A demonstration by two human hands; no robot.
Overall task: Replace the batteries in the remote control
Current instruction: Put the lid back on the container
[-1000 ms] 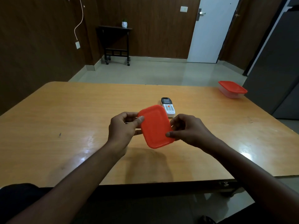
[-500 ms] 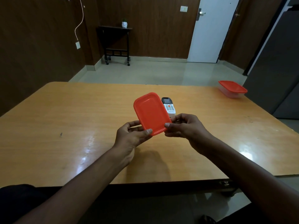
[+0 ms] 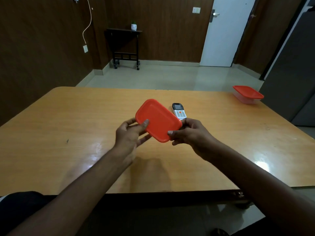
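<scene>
Holding now: we grip a small orange-lidded rectangular plastic box [image 3: 158,120] above the glossy wooden table [image 3: 68,120], its lid tilted toward us.
Left hand [image 3: 130,133]: closed on the box's left edge, thumb on the lid, fingers underneath.
Right hand [image 3: 189,132]: clamped on the near right corner, thumb on the rim.
Task's thing: the white slim remote control with a dark screen [image 3: 179,111] lies face up on the table just behind the box, untouched.
Handling the remote: we judge it light, stiff and smooth; we would take it by its long sides, then turn it over to reach the battery cover.
Handling the box: light, with a springy lid; we would pry at a corner.
Contents: we cannot tell what the box holds.
Elsewhere: a second clear tub with an orange lid [image 3: 248,94] sits well apart at the far right corner.
</scene>
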